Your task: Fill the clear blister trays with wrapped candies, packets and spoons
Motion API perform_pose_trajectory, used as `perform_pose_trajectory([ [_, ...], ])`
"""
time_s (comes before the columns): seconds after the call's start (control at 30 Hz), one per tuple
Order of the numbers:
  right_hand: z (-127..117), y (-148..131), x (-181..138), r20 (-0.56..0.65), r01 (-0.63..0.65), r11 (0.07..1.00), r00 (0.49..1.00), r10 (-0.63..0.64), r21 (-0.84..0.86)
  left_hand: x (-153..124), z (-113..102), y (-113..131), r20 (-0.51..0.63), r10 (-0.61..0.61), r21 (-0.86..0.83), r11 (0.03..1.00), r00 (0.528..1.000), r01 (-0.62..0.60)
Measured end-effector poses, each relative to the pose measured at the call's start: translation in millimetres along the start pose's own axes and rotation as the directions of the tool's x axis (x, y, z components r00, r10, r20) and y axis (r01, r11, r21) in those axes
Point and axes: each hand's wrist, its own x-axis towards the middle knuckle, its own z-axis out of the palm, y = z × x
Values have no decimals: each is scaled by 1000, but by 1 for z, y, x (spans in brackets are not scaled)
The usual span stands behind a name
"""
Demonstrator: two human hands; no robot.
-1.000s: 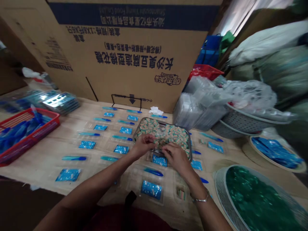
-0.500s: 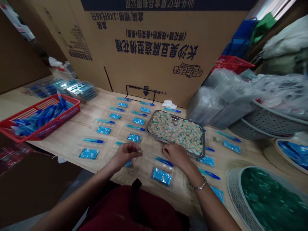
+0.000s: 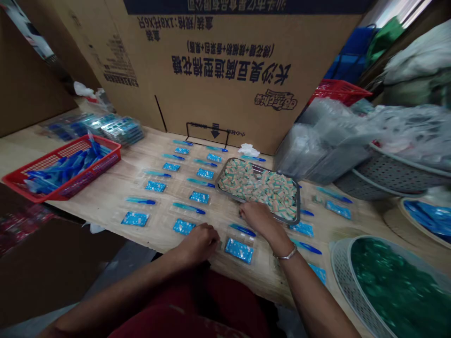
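Observation:
My left hand (image 3: pixel 199 244) is curled at the front of the table, with a small pale piece, probably a striped sweet (image 3: pixel 218 245), at its fingertips. It is just beside a clear plastic tray holding a blue sachet (image 3: pixel 239 250). My right hand (image 3: pixel 257 218) rests at the front rim of a metal tray (image 3: pixel 225 180) heaped with striped sweets (image 3: pixel 259 188). Its fingertips are hidden from this angle. Blue spoons (image 3: pixel 243 230) and sachets (image 3: pixel 184 226) lie in rows across the wooden table (image 3: pixel 105 206).
A red basket of blue spoons (image 3: pixel 63 171) stands at the left, with stacked packs (image 3: pixel 123 130) behind it. A large cardboard carton (image 3: pixel 229 70) forms the back. On the right are clear plastic stacks (image 3: pixel 299 152), a grey basket (image 3: pixel 398 173), and a white basket of green items (image 3: pixel 384 286).
My left hand has moved toward me and to the right, nearer the table's front edge. My right hand has shifted slightly toward the tray. The view has barely moved.

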Motion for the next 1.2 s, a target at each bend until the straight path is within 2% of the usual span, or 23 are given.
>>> perform_pose_trajectory([
  [0.1, -3, 0, 0, 27, 13, 1000, 1000, -12, -25, -1, 2, 0, 72, 37, 111, 993, 997, -45],
  [0.23, -3, 0, 2, 35, 42, 998, 999, -40, -48, 1, 3, 0, 122, -1, 194, 981, 993, -23],
  [0.4, 2, 2, 5, -10, 73, 997, 997, -73, -32, 4, 1, 3, 124, 6, 182, 983, 992, -29],
  [0.53, 2, 15, -2, -98, 84, 996, 992, -81, 29, 6, 1, 3, 84, -54, 205, 978, 995, 36],
  [0.63, 1, 36, -11, -213, 26, 996, 977, -7, 87, 8, 1, 2, 94, -58, 257, 966, 994, 32],
  [0.77, 5, 65, -20, -356, -120, 983, 920, 163, 139, 10, 1, 3, 152, -29, 293, 956, 988, -17],
  [0.83, 11, 78, -22, -382, -126, 979, 907, 179, 161, 11, 0, 2, 141, -41, 277, 961, 989, 1],
  [0.9, 19, 92, -25, -429, -109, 969, 881, 198, 223, 15, -5, -2, 129, -58, 185, 982, 990, 34],
  [0.93, 24, 99, -26, -468, -123, 958, 852, 235, 258, 19, -10, -5, 114, -68, 125, 991, 991, 54],
  [1.0, 33, 113, -29, -544, -211, 928, 761, 354, 308, 34, -23, -11, 19, -97, 38, 995, 995, 96],
  [1.07, 39, 124, -32, -585, -321, 893, 675, 449, 315, 55, -38, -15, -166, -135, 37, 989, 977, 143],
  [1.13, 42, 128, -33, -591, -362, 882, 655, 471, 302, 78, -51, -15, -305, -157, 74, 979, 939, 188],
  [1.2, 41, 123, -33, -579, -286, 907, 699, 419, 309, 96, -55, -9, -311, -106, 159, 974, 944, 162],
])
